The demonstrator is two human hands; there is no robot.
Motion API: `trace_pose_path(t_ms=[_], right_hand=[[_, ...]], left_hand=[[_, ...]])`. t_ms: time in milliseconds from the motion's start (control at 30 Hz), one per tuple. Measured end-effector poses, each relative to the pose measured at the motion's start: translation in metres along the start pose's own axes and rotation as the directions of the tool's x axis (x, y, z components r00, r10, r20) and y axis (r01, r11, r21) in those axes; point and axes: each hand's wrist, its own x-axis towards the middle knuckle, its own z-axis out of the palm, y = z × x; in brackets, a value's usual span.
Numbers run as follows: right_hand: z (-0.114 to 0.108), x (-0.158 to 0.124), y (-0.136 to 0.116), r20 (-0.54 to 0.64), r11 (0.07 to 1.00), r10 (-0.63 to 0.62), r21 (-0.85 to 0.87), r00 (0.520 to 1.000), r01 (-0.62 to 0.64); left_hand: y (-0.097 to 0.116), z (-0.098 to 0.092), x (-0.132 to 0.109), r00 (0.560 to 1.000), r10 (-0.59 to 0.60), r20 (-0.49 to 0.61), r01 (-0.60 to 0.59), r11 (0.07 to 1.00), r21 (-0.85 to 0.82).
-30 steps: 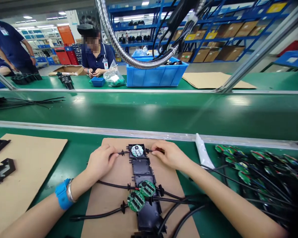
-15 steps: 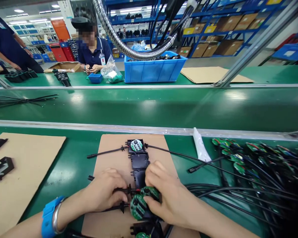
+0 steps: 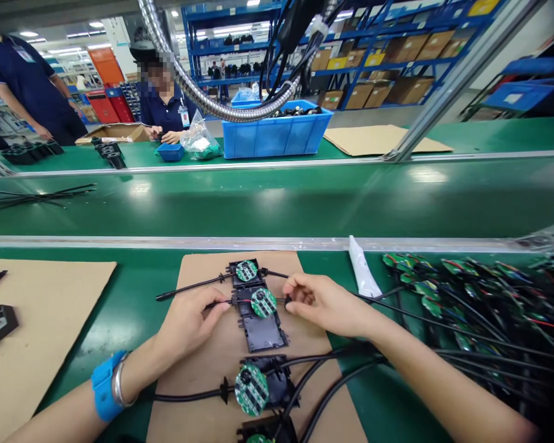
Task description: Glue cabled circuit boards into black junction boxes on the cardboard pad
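My left hand (image 3: 189, 317) pinches the thin black cable just left of a round green circuit board (image 3: 263, 303). On the board's other side, my right hand (image 3: 316, 303) has its fingertips closed on the black cable (image 3: 287, 299) there. This board lies over the second of a row of black plastic housings (image 3: 264, 333); whether it is seated I cannot tell. Another round board (image 3: 247, 271) sits in the top housing, with cables out both sides. Nearer me, a third board (image 3: 252, 389) rests tilted over a separate housing, partly covering it.
Cardboard (image 3: 203, 363) lies under the housings, with another sheet (image 3: 60, 307) at left. A white tube (image 3: 364, 271) and a pile of wired boards (image 3: 466, 283) are on the right. Across the green bench, a person (image 3: 164, 111) works beside a blue bin (image 3: 277, 134).
Both hands have moved away from me, up the row, bringing one board over the second housing. Another board stays behind over the nearer housing. The view has shifted slightly.
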Motion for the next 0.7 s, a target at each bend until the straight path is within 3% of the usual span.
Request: trace_pose_path(t_ms=[100, 200, 333, 367, 433, 533, 600, 700], right_hand=[[0.013, 0.012, 0.011, -0.145, 0.993, -0.064, -0.112, 0.987, 0.048], [0.022, 0.017, 0.014, -0.196, 0.980, -0.141, -0.167, 0.970, 0.109], [0.026, 0.001, 0.000, -0.263, 0.943, -0.251, -0.284, 0.932, 0.174], [0.027, -0.007, -0.006, -0.254, 0.926, -0.291, -0.318, 0.923, 0.204], [0.031, -0.025, -0.020, -0.140, 0.897, -0.347, -0.338, 0.927, 0.285], [0.041, -0.045, -0.034, 0.063, 0.909, -0.317, -0.265, 0.946, 0.322], [0.047, -0.051, -0.037, 0.085, 0.917, -0.288, -0.263, 0.954, 0.300], [0.047, -0.054, -0.033, 0.053, 0.918, -0.294, -0.261, 0.954, 0.298]], left_hand=[[-0.007, 0.006, -0.005, 1.000, -0.027, 0.008, 0.026, 0.995, 0.091], [-0.010, 0.006, -0.009, 0.997, -0.031, 0.070, 0.018, 0.982, 0.187], [0.002, -0.005, -0.015, 0.997, 0.049, 0.059, -0.059, 0.981, 0.183], [0.008, -0.009, -0.018, 0.993, 0.059, 0.098, -0.070, 0.991, 0.114], [0.019, -0.016, -0.026, 0.954, 0.070, 0.291, -0.053, 0.996, -0.067], [0.029, -0.023, -0.040, 0.827, 0.071, 0.558, 0.020, 0.988, -0.155], [0.031, -0.025, -0.046, 0.808, 0.049, 0.587, 0.028, 0.992, -0.121], [0.032, -0.026, -0.048, 0.838, 0.056, 0.542, 0.033, 0.988, -0.154]])
